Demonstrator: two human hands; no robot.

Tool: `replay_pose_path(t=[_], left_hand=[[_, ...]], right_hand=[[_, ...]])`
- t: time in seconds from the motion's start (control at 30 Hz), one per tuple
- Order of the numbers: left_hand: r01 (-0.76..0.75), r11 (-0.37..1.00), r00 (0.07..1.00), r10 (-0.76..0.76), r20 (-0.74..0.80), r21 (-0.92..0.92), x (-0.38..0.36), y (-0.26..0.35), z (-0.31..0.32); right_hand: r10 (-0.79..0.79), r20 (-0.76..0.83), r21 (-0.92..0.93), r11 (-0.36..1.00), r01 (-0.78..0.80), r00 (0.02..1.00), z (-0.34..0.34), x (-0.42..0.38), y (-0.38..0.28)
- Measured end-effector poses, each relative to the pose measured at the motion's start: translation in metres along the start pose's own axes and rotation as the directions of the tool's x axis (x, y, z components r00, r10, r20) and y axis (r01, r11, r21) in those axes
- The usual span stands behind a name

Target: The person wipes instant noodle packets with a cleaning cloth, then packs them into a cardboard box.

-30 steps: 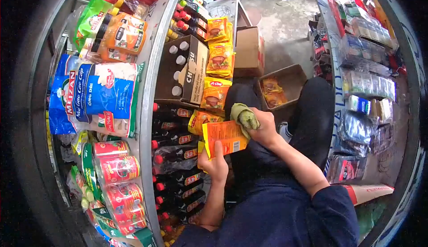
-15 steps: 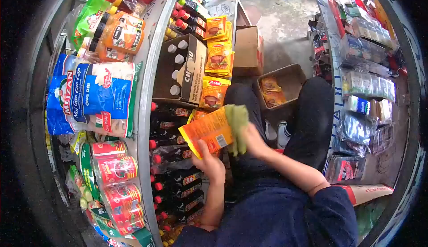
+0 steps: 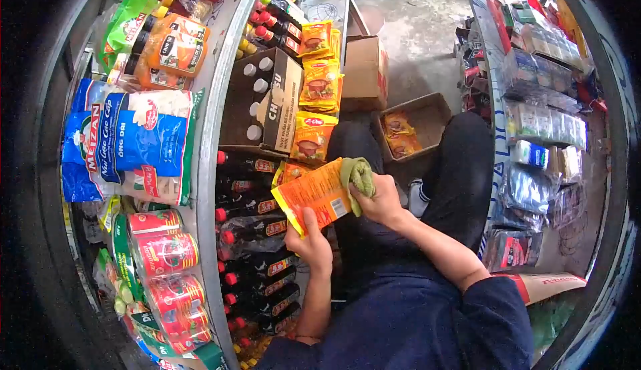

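My left hand (image 3: 309, 242) grips the lower left part of an orange and yellow seasoning packet (image 3: 309, 195), thumb on its printed face. A barcode shows near the packet's right end. In my right hand (image 3: 382, 200) is a bunched green cloth (image 3: 359, 175), which touches the packet's right edge. Just behind the packet, similar yellow packets (image 3: 312, 136) stand in a row along the shelf edge. More of them lie in a small open cardboard box (image 3: 428, 118) on the floor beyond my knees.
Dark sauce bottles (image 3: 267, 263) with red caps lie left of my arm. An open carton (image 3: 284, 103) holds white-capped bottles. A metal shelf post (image 3: 220, 90) separates these from pasta bags (image 3: 143, 136) and red cans (image 3: 163, 250). Wrapped goods (image 3: 544, 126) fill the right shelf.
My right hand has shifted slightly up, and the cloth, hanging loose before, is now bunched in it at the packet's edge. The left hand still holds the packet; the whole view has shifted slightly.
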State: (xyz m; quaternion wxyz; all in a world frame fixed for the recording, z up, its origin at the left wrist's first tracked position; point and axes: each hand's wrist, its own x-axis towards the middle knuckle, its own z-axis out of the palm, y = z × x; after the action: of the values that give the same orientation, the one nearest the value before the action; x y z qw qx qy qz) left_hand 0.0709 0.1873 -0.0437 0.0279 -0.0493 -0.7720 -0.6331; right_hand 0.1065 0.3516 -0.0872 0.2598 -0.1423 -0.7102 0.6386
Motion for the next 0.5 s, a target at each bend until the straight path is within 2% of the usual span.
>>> replay_pose_path(t=[0.03, 0.07, 0.1, 0.13, 0.17, 0.23, 0.27, 0.33, 0.37, 0.4, 0.43, 0.47, 0.5], left_hand=[[0.001, 1.0, 1.0, -0.001, 0.006, -0.004, 0.004, 0.003, -0.003], [-0.046, 0.995, 0.999, 0.048, -0.015, 0.083, 0.01, 0.006, -0.007], [-0.055, 0.993, 0.998, 0.058, -0.019, 0.108, 0.017, 0.012, -0.015], [-0.064, 0.989, 0.997, 0.067, -0.022, 0.133, 0.024, 0.017, -0.023], [-0.047, 0.996, 0.996, 0.053, -0.076, 0.075, 0.031, 0.023, -0.025], [0.023, 0.993, 0.994, -0.034, 0.1, 0.113, 0.045, 0.025, -0.053], [0.057, 0.986, 0.979, -0.086, 0.183, 0.156, 0.048, 0.027, -0.059], [0.039, 0.986, 0.925, -0.096, 0.367, 0.159, 0.048, 0.031, -0.053], [0.031, 0.987, 0.885, -0.1, 0.455, 0.158, 0.049, 0.033, -0.047], [0.034, 0.994, 0.89, -0.077, 0.449, 0.103, 0.046, 0.033, -0.037], [0.038, 0.998, 0.895, -0.056, 0.443, 0.048, 0.042, 0.033, -0.023], [0.041, 0.999, 0.9, -0.034, 0.435, -0.007, 0.039, 0.032, -0.015], [0.061, 0.998, 0.891, -0.05, 0.45, -0.009, 0.039, 0.024, -0.014]], right_hand=[[-0.078, 0.023, -0.045, 0.996, 0.079, 0.997, -0.004, 0.002, 0.006], [-0.154, 0.052, -0.086, 0.984, 0.158, 0.987, -0.008, 0.005, 0.011], [-0.12, 0.125, -0.134, 0.982, 0.136, 0.985, -0.018, 0.01, 0.014], [-0.084, 0.119, -0.176, 0.979, 0.104, 0.989, -0.022, 0.015, 0.022], [-0.037, 0.055, -0.084, 0.996, 0.041, 0.998, -0.026, 0.019, 0.027], [0.094, -0.016, 0.124, 0.988, -0.092, 0.995, -0.035, 0.024, 0.02], [0.144, -0.012, 0.309, 0.942, -0.133, 0.99, -0.035, 0.024, 0.014], [0.201, 0.128, 0.424, 0.874, -0.237, 0.971, -0.035, 0.021, -0.002], [0.177, 0.23, 0.408, 0.875, -0.26, 0.957, -0.034, 0.019, -0.009], [0.153, 0.329, 0.389, 0.877, -0.281, 0.932, -0.031, 0.016, -0.015], [0.045, 0.31, 0.378, 0.911, -0.166, 0.95, -0.02, 0.013, -0.013], [0.049, 0.291, 0.366, 0.917, -0.158, 0.955, -0.012, 0.007, -0.015], [0.088, 0.164, 0.36, 0.922, -0.143, 0.983, -0.001, 0.004, -0.016]])
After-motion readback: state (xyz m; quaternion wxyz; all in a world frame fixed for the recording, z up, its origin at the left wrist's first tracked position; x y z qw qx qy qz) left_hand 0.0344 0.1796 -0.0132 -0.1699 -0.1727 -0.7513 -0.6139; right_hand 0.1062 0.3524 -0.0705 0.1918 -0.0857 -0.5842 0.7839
